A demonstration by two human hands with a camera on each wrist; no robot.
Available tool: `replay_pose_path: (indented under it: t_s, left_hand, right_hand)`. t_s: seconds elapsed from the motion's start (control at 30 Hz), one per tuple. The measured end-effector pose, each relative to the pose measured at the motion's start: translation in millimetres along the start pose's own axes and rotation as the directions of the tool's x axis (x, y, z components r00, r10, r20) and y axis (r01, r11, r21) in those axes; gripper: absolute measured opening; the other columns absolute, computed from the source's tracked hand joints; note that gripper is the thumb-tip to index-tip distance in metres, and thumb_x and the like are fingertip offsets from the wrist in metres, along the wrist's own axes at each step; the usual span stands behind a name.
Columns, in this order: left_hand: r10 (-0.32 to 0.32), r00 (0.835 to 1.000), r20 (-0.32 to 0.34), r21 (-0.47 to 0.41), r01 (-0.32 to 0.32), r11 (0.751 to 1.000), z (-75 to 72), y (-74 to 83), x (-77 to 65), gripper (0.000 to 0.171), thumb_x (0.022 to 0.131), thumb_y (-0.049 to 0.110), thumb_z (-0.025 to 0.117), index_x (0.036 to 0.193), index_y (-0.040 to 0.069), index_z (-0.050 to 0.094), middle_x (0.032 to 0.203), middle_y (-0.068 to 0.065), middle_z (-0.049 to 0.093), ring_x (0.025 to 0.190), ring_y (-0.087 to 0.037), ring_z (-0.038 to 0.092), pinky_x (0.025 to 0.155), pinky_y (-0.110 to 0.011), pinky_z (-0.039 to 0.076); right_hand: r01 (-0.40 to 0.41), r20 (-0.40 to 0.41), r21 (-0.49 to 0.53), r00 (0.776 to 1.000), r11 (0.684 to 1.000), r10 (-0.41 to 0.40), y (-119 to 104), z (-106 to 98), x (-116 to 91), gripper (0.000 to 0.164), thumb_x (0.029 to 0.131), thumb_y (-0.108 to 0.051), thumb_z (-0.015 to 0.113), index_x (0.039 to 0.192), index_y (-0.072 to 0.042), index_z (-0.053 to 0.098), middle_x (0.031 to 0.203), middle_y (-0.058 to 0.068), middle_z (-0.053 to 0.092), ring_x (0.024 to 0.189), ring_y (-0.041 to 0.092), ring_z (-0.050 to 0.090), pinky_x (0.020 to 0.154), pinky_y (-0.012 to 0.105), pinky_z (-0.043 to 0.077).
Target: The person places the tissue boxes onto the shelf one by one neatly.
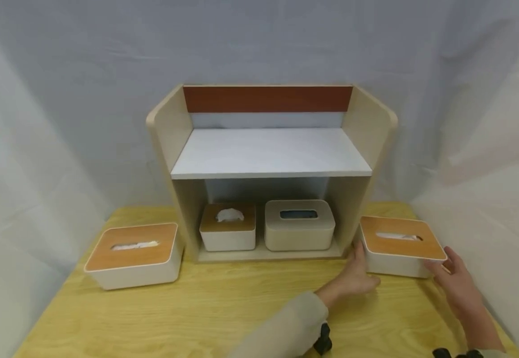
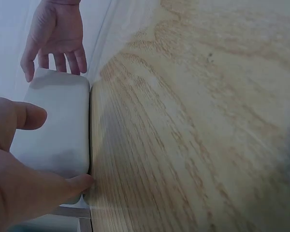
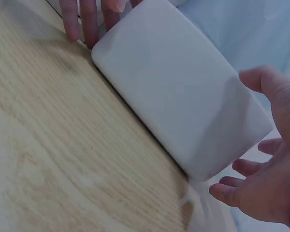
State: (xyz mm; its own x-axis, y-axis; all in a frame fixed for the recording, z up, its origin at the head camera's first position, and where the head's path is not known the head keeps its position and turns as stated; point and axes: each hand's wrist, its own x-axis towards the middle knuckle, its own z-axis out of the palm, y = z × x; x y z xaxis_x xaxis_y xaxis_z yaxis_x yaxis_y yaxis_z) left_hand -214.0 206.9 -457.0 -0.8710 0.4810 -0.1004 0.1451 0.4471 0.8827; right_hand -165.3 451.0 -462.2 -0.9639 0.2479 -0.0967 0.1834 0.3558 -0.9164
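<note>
A white tissue box (image 1: 393, 264) with a wood-coloured lid stands on the table, right of the shelf, white tissue showing in its slot. My left hand (image 1: 354, 276) is at the box's left side, fingers along that wall and thumb pointing away from the front. At the right end is my right hand (image 1: 462, 287), its thumb near the front corner. The left wrist view shows the left thumb (image 2: 31, 116) raised off the white front wall. In the right wrist view the right hand (image 3: 275, 193) has its fingers spread beside the box's end.
A two-level shelf (image 1: 270, 175) stands at the back. Its lower level holds a small wood-lidded tissue box (image 1: 228, 241) and a beige tissue box (image 1: 300, 237). Another wood-lidded tissue box (image 1: 140, 273) is at the left on the wooden table (image 1: 206, 313). Pale curtains hang around.
</note>
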Motion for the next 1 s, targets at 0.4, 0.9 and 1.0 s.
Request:
replay_pose_path:
  t_s: [0.4,0.9,1.0]
  left_hand:
    - [0.002,0.999,-0.047,-0.052,-0.005,0.999,3.6,-0.5,4.0,0.106,0.078,0.006,0.072,0.161,0.014,0.006,0.164,-0.016,0.013,0.148,-0.024,0.021,0.114,-0.03,0.032]
    - [0.027,1.0,-0.002,-0.06,-0.027,0.998,11.5,0.1,0.1,0.111,0.076,0.007,0.071,0.161,0.015,0.0,0.164,-0.018,0.011,0.148,-0.029,0.023,0.113,-0.03,0.033]
    - [0.043,0.999,-0.001,-0.045,-0.043,0.998,12.7,0.3,-4.0,0.112,0.076,0.009,0.072,0.161,0.015,-0.001,0.164,-0.018,0.013,0.146,-0.032,0.027,0.11,-0.03,0.037]
  right_hand:
    - [0.095,0.005,-0.045,0.995,0.994,-0.095,9,16,7,0.092,0.098,-0.032,0.063,0.16,-0.009,-0.001,0.16,0.028,0.013,0.123,0.008,0.038,0.08,0.005,0.041]
    - [0.147,-0.065,-0.012,0.987,0.989,-0.148,16,9,-3,0.084,0.096,-0.024,0.067,0.161,-0.014,0.013,0.157,0.002,0.029,0.127,-0.002,0.035,0.084,0.003,0.035]
    - [0.133,-0.068,0.034,0.989,0.991,-0.131,17,9,-7,0.086,0.096,-0.021,0.067,0.161,-0.011,0.011,0.157,0.006,0.027,0.125,-0.001,0.036,0.084,0.003,0.038]
